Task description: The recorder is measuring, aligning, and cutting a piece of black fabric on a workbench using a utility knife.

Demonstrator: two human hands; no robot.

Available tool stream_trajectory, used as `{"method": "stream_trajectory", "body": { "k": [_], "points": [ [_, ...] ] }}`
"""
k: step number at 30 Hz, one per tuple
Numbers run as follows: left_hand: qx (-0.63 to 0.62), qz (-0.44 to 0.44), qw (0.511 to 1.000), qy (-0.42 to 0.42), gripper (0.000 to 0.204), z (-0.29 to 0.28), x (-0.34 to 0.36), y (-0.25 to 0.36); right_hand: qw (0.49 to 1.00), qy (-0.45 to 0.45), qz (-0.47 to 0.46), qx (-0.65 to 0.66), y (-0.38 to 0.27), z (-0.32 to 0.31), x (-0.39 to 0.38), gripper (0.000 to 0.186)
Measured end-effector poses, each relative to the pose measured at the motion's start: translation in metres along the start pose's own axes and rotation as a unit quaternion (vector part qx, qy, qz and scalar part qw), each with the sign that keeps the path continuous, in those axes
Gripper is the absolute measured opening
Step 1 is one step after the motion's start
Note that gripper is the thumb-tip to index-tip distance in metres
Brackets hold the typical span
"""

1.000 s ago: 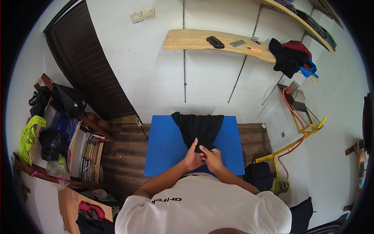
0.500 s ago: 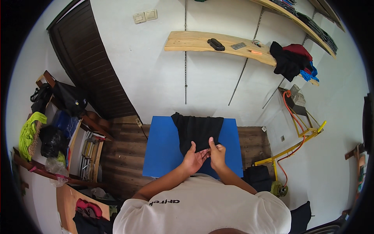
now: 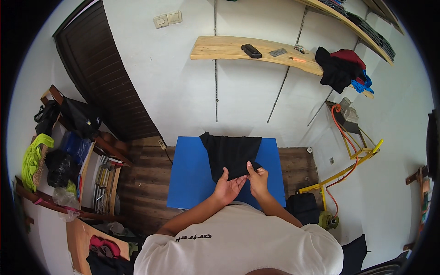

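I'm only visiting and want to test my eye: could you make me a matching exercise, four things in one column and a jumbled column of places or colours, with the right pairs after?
Things
1. Hands
2. Table
3. Door
4. Shirt

Places and colours
A. Dark brown, at the picture's left
B. White, worn by the person
C. At the near edge of the black cloth
D. Blue, underneath the black cloth

Right pairs: 1-C, 2-D, 3-A, 4-B
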State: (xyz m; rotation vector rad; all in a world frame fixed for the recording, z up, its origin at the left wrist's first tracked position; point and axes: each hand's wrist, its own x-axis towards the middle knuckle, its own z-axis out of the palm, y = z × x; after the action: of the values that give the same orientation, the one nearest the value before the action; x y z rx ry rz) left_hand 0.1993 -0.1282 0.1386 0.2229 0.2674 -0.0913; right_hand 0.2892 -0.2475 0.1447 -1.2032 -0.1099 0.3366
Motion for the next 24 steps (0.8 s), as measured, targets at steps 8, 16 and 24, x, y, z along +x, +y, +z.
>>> {"method": "stream_trajectory", "body": {
  "k": [8, 16, 24],
  "points": [
    [-0.010, 0.004, 1.000, 0.017, 0.071, -0.001, 0.000, -0.001, 0.999, 0.041, 0.000, -0.004, 0.002, -0.004, 0.005, 0.036],
    [-0.028, 0.022, 0.999, 0.031, 0.064, 0.002, -0.002, -0.002, 0.996, 0.090, 0.016, 0.005, -0.007, -0.006, 0.009, 0.046],
    [-0.034, 0.027, 0.998, 0.052, 0.066, 0.004, -0.005, 0.000, 0.993, 0.098, -0.041, -0.047, -0.012, -0.015, 0.012, 0.046]
  ]
}}
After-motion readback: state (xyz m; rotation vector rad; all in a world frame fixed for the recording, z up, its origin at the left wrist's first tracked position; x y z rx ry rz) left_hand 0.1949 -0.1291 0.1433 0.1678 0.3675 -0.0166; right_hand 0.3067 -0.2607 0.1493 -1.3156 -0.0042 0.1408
